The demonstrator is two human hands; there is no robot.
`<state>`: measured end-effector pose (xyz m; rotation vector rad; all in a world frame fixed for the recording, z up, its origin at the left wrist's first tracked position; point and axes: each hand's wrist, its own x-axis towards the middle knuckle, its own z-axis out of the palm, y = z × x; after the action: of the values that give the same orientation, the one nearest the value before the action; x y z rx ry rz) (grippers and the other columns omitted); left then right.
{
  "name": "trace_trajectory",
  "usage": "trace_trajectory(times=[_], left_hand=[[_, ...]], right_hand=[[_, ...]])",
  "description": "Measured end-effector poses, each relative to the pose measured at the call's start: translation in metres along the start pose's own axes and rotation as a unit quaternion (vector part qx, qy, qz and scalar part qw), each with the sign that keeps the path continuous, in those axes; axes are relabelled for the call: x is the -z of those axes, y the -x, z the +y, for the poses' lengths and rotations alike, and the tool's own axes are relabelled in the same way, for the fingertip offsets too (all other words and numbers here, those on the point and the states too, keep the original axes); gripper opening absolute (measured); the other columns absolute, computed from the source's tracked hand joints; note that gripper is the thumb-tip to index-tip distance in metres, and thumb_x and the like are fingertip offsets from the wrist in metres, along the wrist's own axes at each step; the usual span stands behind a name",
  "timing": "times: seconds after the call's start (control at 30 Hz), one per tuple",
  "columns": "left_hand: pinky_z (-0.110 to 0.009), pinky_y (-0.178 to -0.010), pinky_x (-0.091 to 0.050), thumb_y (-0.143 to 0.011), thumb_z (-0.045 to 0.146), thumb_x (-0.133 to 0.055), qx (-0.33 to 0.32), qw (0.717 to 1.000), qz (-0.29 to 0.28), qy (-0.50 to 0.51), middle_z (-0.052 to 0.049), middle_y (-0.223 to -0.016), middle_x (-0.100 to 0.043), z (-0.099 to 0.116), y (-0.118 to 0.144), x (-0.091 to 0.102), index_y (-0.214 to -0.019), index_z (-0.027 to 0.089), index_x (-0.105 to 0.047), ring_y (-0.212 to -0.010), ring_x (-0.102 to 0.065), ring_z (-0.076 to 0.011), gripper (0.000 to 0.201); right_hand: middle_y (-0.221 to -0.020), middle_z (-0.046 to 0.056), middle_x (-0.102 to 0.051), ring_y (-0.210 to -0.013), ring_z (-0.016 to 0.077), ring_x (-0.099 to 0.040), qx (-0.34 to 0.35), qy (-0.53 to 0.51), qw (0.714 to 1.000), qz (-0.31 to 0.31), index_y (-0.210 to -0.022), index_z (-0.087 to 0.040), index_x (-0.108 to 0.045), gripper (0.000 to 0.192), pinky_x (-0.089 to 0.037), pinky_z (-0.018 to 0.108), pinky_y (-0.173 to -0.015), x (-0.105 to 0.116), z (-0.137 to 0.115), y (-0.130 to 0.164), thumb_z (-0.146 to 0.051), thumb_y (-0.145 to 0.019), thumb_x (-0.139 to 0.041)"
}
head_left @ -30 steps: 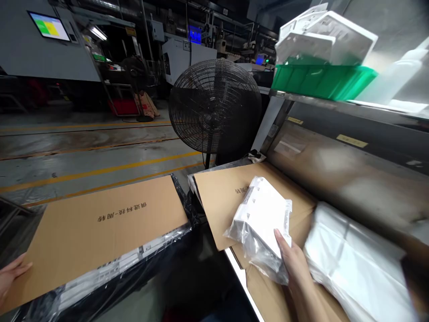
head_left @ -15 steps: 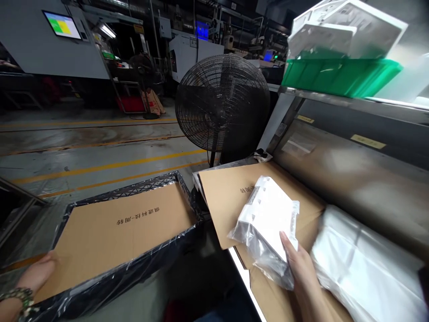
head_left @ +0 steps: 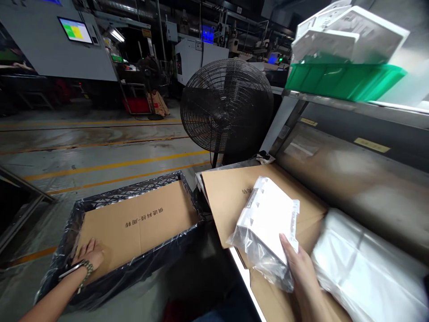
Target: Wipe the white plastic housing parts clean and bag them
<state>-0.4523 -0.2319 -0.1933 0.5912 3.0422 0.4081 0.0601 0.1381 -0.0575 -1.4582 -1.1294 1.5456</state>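
Left hand (head_left: 90,254): fingers spread, palm flat on cardboard sheet (head_left: 139,223) inside the black crate (head_left: 134,273), at 8 o'clock of view.
Right hand (head_left: 300,266): fingers closed around the lower end of the bagged white part (head_left: 268,223), at 4 o'clock, above the brown cardboard on the bench (head_left: 228,197).
Risk, slip: clear bag is loose and glossy; part could slide out of the one-handed hold.
Risk, sheet: pressed only at one corner, so the far end may lift or skew.
Risk, reach: arms are wide apart; fan (head_left: 227,105) stands at 12 o'clock, close to the bench edge.

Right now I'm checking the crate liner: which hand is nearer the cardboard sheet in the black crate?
Left. The left hand presses on that cardboard sheet; the right hand holds the bagged white part over the table.
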Motion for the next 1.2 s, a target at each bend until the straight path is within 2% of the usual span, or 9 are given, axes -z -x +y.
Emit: trace_trajectory(times=[0.17, 0.27, 0.37, 0.47, 0.57, 0.77, 0.9, 1.07, 1.2], left_hand=[[-0.063, -0.124, -0.03, -0.101, 0.035, -0.054, -0.129, 0.984, -0.027, 0.122, -0.023, -0.157, -0.047, 0.123, 0.014, 0.007, -0.133, 0.009, -0.062, -0.155, -0.031, -0.0397, 0.042], [-0.054, -0.13, -0.021, -0.102, 0.049, -0.046, -0.265, 0.937, -0.052, 0.223, -0.01, -0.165, -0.042, 0.223, 0.052, 0.005, -0.146, 0.024, -0.055, -0.159, -0.022, -0.0309, 0.052], [-0.052, -0.125, -0.033, -0.099, 0.057, -0.048, -0.306, 0.896, -0.067, 0.314, -0.014, -0.153, -0.053, 0.305, 0.09, -0.005, -0.154, 0.023, -0.043, -0.149, -0.042, -0.0302, 0.065], [-0.047, -0.095, -0.057, -0.099, 0.05, -0.047, -0.275, 0.873, -0.088, 0.393, -0.01, -0.103, -0.067, 0.351, 0.113, -0.017, -0.144, 0.014, -0.046, -0.099, -0.07, -0.0266, 0.057], [-0.04, -0.079, -0.059, -0.097, 0.043, -0.05, -0.264, 0.848, -0.106, 0.448, -0.002, -0.087, -0.063, 0.364, 0.13, -0.022, -0.134, 0.018, -0.048, -0.078, -0.067, -0.021, 0.044], [-0.046, -0.083, -0.058, -0.086, 0.041, -0.063, -0.285, 0.848, -0.112, 0.433, -0.003, -0.092, -0.066, 0.36, 0.157, -0.007, -0.121, 0.024, -0.054, -0.08, -0.065, -0.0246, 0.04], [-0.048, -0.09, -0.059, -0.082, 0.035, -0.067, -0.306, 0.854, -0.104, 0.408, -0.006, -0.104, -0.064, 0.363, 0.151, 0.004, -0.116, 0.026, -0.06, -0.096, -0.067, -0.0282, 0.036], [-0.058, -0.118, -0.043, -0.086, 0.034, -0.068, -0.352, 0.853, -0.088, 0.375, -0.011, -0.145, -0.057, 0.361, 0.135, 0.001, -0.133, 0.028, -0.062, -0.139, -0.05, -0.0358, 0.048], [-0.059, -0.12, -0.043, -0.097, 0.043, -0.058, -0.397, 0.842, -0.078, 0.357, -0.01, -0.152, -0.058, 0.354, 0.138, -0.006, -0.138, 0.029, -0.059, -0.146, -0.046, -0.0342, 0.043]], right_hand=[[-0.111, 0.011, -0.082, -0.113, 0.0349, -0.075, 0.008, -0.045, 0.999, 0.022, -0.114, -0.015, -0.077, 0.064, -0.065, 0.038, -0.09, 0.001, 0.0, -0.005, -0.063, -0.072, -0.082], [-0.103, 0.01, -0.083, -0.114, 0.0347, -0.074, 0.007, -0.05, 0.997, 0.056, -0.111, -0.016, -0.079, 0.061, -0.064, 0.038, -0.092, 0.003, 0.0, -0.008, -0.064, -0.072, -0.079], [-0.098, 0.009, -0.083, -0.111, 0.0353, -0.075, 0.016, -0.052, 0.996, 0.07, -0.117, -0.015, -0.077, 0.067, -0.065, 0.042, -0.09, 0.004, 0.0, -0.008, -0.066, -0.073, -0.076], [-0.102, 0.01, -0.083, -0.111, 0.0347, -0.076, 0.03, -0.052, 0.995, 0.083, -0.12, -0.014, -0.076, 0.072, -0.065, 0.042, -0.089, 0.006, -0.003, -0.007, -0.068, -0.073, -0.075], [-0.12, 0.011, -0.079, -0.119, 0.0324, -0.073, 0.05, -0.06, 0.992, 0.1, -0.127, -0.014, -0.072, 0.076, -0.064, 0.037, -0.093, 0.008, -0.006, -0.006, -0.068, -0.074, -0.075], [-0.146, 0.012, -0.065, -0.137, 0.0295, -0.061, 0.086, -0.091, 0.986, 0.113, -0.14, -0.014, -0.061, 0.082, -0.051, 0.035, -0.113, 0.006, -0.008, -0.004, -0.065, -0.078, -0.075], [-0.138, 0.01, -0.071, -0.133, 0.0297, -0.063, 0.102, -0.096, 0.985, 0.099, -0.138, -0.015, -0.062, 0.079, -0.05, 0.037, -0.113, 0.003, 0.001, -0.007, -0.063, -0.077, -0.078], [-0.126, 0.014, -0.075, -0.12, 0.0302, -0.071, 0.105, -0.101, 0.988, 0.046, -0.136, -0.016, -0.063, 0.081, -0.061, 0.035, -0.093, -0.003, 0.013, -0.012, -0.064, -0.074, -0.081], [-0.153, 0.017, -0.056, -0.112, 0.0284, -0.072, 0.155, -0.061, 0.984, 0.057, -0.136, -0.02, -0.065, 0.078, -0.062, 0.037, -0.087, -0.006, 0.016, -0.014, -0.061, -0.072, -0.083]])
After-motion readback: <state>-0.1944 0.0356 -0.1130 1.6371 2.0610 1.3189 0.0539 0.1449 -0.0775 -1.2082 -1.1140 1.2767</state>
